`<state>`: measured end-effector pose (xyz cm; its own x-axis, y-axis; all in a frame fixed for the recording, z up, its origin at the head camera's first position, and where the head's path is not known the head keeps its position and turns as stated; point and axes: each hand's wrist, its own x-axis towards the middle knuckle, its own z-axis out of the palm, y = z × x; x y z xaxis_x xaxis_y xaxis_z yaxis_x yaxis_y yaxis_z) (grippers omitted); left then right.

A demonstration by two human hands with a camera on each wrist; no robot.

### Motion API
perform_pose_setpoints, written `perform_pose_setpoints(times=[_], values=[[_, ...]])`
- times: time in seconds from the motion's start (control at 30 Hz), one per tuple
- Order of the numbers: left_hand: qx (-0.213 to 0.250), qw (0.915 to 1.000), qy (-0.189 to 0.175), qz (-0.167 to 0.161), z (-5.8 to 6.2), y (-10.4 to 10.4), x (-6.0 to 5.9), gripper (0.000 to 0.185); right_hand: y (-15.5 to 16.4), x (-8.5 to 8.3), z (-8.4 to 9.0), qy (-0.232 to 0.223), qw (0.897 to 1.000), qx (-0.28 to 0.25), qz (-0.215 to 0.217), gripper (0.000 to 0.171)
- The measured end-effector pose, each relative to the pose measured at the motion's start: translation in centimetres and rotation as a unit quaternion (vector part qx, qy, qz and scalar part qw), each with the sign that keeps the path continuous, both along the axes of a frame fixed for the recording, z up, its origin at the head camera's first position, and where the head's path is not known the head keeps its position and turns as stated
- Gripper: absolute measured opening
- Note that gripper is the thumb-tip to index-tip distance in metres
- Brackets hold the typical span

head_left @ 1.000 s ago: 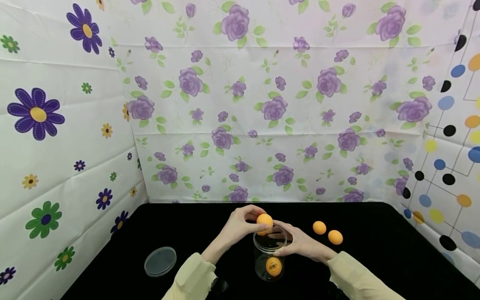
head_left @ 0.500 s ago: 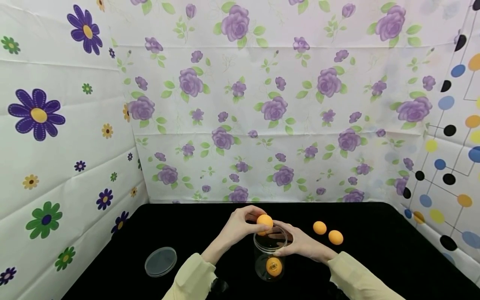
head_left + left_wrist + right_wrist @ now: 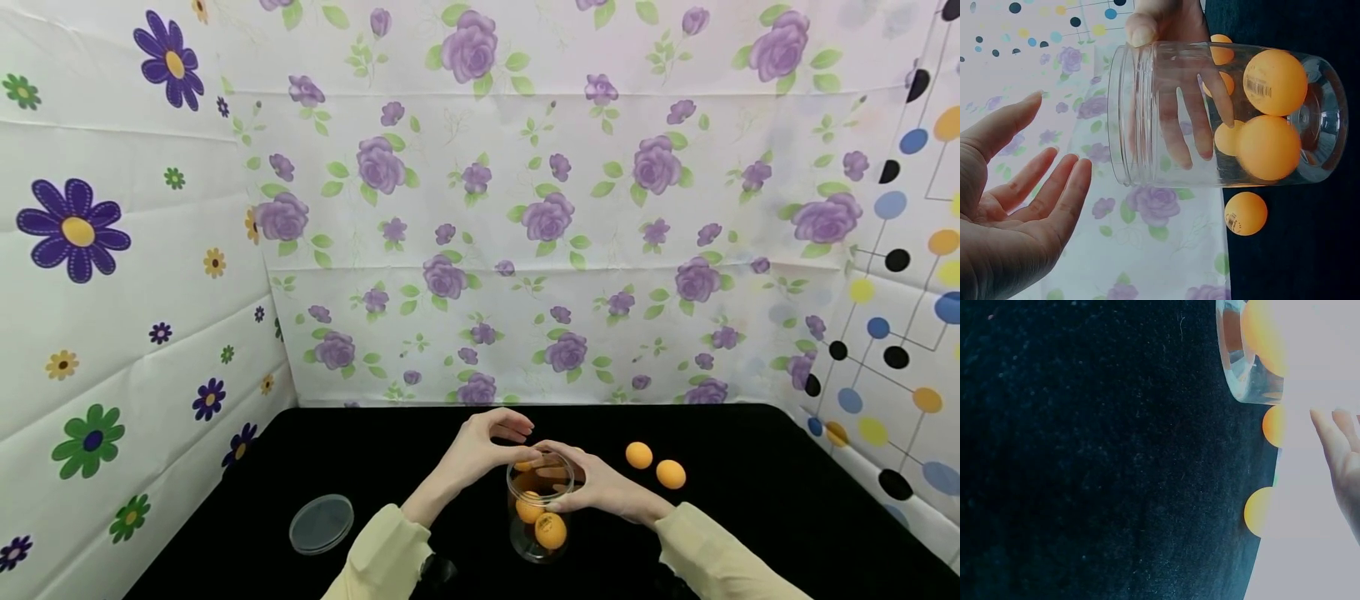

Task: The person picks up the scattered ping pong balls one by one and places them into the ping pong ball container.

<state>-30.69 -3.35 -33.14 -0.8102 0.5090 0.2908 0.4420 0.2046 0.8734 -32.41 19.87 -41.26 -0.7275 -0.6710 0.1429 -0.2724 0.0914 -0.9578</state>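
A clear jar (image 3: 517, 533) stands open-topped on the black table, with orange table tennis balls (image 3: 551, 531) inside near its bottom. My right hand (image 3: 600, 487) holds the jar by its upper part, thumb in front and fingers behind; they show through the wall in the left wrist view. Just above the rim, at its left side, is my left hand (image 3: 483, 446). It holds nothing, and a gap separates its thumb and fingers. In the right wrist view the jar (image 3: 1241, 387) is partly cut off, and glare washes out much of the area around the right hand (image 3: 1347, 456).
Two loose orange balls, a nearer one (image 3: 671, 474) and a farther one (image 3: 639, 455), lie right of the jar. Another ball (image 3: 1245, 213) sits beyond the jar. A round clear lid (image 3: 321, 523) lies at the left. Patterned cloth walls (image 3: 480, 333) surround the table.
My left hand has let go of the ball it pinched over the rim. That ball is now down in the jar beside the other one. My right hand stays in place.
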Motion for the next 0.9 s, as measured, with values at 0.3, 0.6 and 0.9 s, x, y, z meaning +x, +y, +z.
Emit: perform_pose_setpoints(times=[0.3,0.6,0.9], values=[[0.001,0.9999,-0.01,0.003,0.3,0.0,0.2,0.029,0.1,0.1,0.1,-0.006,1.0,0.009,-0.012,0.067],[0.006,0.9999,0.002,0.013,2.5,-0.3,2.3,0.029,0.1,0.1,0.1,-0.007,1.0,0.012,-0.014,0.07],[0.033,0.9992,-0.002,0.024,0.5,-0.7,-0.2,0.032,-0.1,0.2,0.2,0.008,1.0,0.011,-0.005,0.066]])
